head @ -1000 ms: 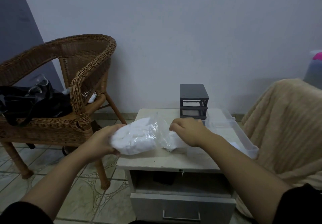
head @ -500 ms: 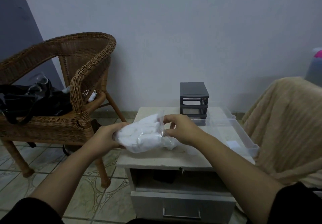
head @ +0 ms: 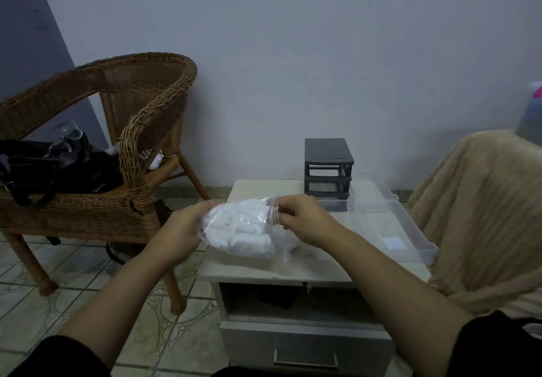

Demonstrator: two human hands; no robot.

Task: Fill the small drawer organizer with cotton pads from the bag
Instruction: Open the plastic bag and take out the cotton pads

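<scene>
A clear zip bag point(head: 243, 230) stuffed with white cotton pads hangs just above the left part of the small table point(head: 264, 268). My left hand point(head: 181, 230) grips the bag's left end. My right hand point(head: 302, 218) pinches the bag's zip edge at its right end. The small dark grey drawer organizer point(head: 328, 168) stands at the back of the table, its drawer slots showing as open frames. A clear plastic drawer tray point(head: 410, 230) lies on the table to the right of my right hand, in front of the organizer.
A wicker chair point(head: 117, 148) with a black bag point(head: 52, 168) on its seat stands to the left. A beige blanket-covered seat point(head: 484, 215) is close on the right. The table has a drawer point(head: 305, 353) below, facing me.
Both hands have raised the bag off the table and turned it. My right hand has shifted from lying over the bag to pinching its zip edge.
</scene>
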